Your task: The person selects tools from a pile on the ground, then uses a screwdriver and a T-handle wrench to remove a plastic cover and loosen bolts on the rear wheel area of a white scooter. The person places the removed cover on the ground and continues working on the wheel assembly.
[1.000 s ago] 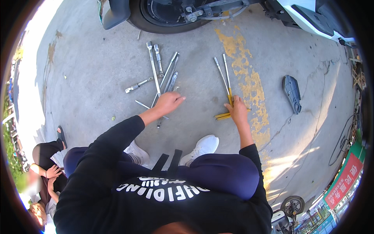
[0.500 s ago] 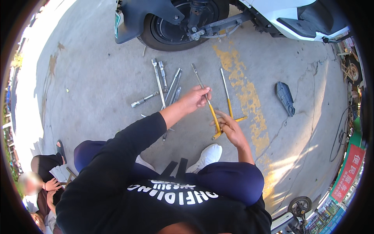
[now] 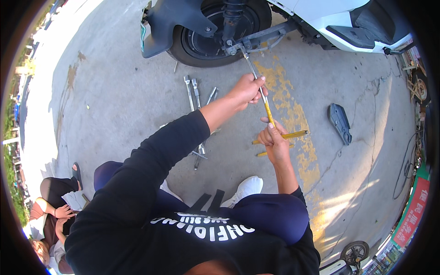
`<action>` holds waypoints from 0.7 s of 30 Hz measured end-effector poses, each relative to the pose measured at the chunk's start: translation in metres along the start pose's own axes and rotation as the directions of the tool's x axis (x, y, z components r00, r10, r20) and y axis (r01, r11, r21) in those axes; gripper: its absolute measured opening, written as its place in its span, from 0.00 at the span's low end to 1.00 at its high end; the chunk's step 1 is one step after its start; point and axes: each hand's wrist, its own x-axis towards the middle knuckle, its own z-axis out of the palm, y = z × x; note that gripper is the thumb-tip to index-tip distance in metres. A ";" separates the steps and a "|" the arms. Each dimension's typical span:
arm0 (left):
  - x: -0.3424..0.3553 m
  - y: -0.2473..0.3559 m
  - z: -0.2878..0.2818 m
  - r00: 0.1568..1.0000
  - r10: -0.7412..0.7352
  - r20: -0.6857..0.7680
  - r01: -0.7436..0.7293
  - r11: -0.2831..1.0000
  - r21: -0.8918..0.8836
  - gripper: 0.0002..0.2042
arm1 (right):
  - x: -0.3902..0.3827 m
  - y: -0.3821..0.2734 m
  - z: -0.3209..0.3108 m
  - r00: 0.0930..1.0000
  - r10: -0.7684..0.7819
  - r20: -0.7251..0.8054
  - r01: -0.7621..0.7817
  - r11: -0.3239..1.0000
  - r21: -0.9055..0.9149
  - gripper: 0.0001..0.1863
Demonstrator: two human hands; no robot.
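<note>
Just right of the middle of the frame, the right hand (image 3: 275, 141) has its grip curled around the yellow handle (image 3: 295, 134) of a T-shaped tool (image 3: 265, 101). Another yellow tool (image 3: 262, 154) lies on the ground (image 3: 133, 110) just below. Higher up, the left hand (image 3: 249, 89) has its grip pinching the silver rod (image 3: 250, 65). Shiny tools (image 3: 189, 94) lie left of the middle (a sleeve (image 3: 169, 135) hides some). Near the top, the rod's tip is at a metal bar (image 3: 271, 34) by the black wheel (image 3: 182, 51) of a white scooter (image 3: 316, 16) (I can't tell what it fits on).
</note>
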 end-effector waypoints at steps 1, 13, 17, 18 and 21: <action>0.001 -0.001 -0.002 0.999 -0.012 -0.035 0.012 1.000 -0.016 0.10 | 0.002 -0.003 0.002 1.000 0.029 0.005 -0.029 0.999 0.035 0.16; -0.003 0.001 -0.002 1.000 0.019 -0.025 -0.017 0.998 0.061 0.11 | 0.002 0.010 -0.001 0.998 0.066 0.013 -0.068 0.967 0.246 0.16; 0.005 0.002 0.003 1.000 0.025 -0.004 -0.025 1.000 0.011 0.11 | 0.007 0.002 -0.014 0.968 0.140 0.211 -0.252 0.605 0.755 0.17; 0.004 0.002 0.004 0.999 0.033 -0.003 -0.033 0.999 0.005 0.11 | 0.007 -0.001 -0.013 0.965 0.151 0.215 -0.262 0.586 0.767 0.17; 0.003 0.002 0.004 0.999 0.038 -0.006 -0.038 0.999 -0.018 0.11 | 0.005 -0.006 -0.008 0.975 0.118 0.186 -0.212 0.735 0.644 0.17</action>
